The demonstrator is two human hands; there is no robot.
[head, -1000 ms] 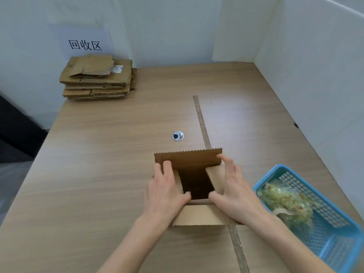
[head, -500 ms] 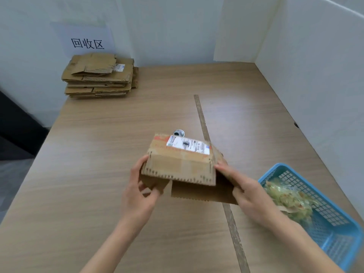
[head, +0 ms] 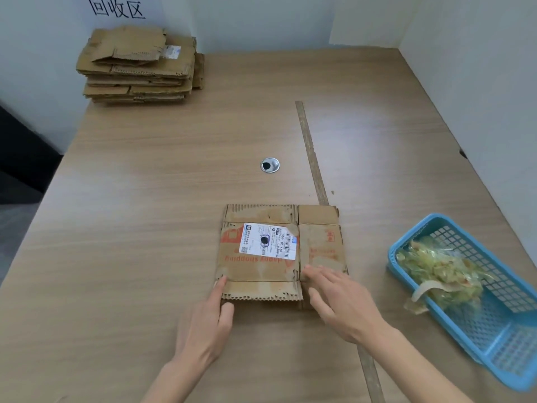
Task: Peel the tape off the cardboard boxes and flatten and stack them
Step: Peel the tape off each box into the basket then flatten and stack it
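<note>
The flattened box [head: 280,251] lies on the table [head: 145,228] just before both hands. The left hand [head: 205,324] touches its near-left corner and the right hand [head: 343,301] rests flat on its near-right part — neither grips. The stack [head: 139,65] is far left at the back — the left hand is nearer

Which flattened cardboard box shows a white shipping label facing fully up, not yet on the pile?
The flattened box under both hands, near the table's front; the others lie stacked in the pile at the far left corner.

A plain sorting station in an office-like room. White partition walls [head: 465,82] enclose a wooden desk [head: 145,228] with a cable hole [head: 270,165]. A wall sign [head: 116,8] hangs above stacked flattened cardboard [head: 139,65].
</note>
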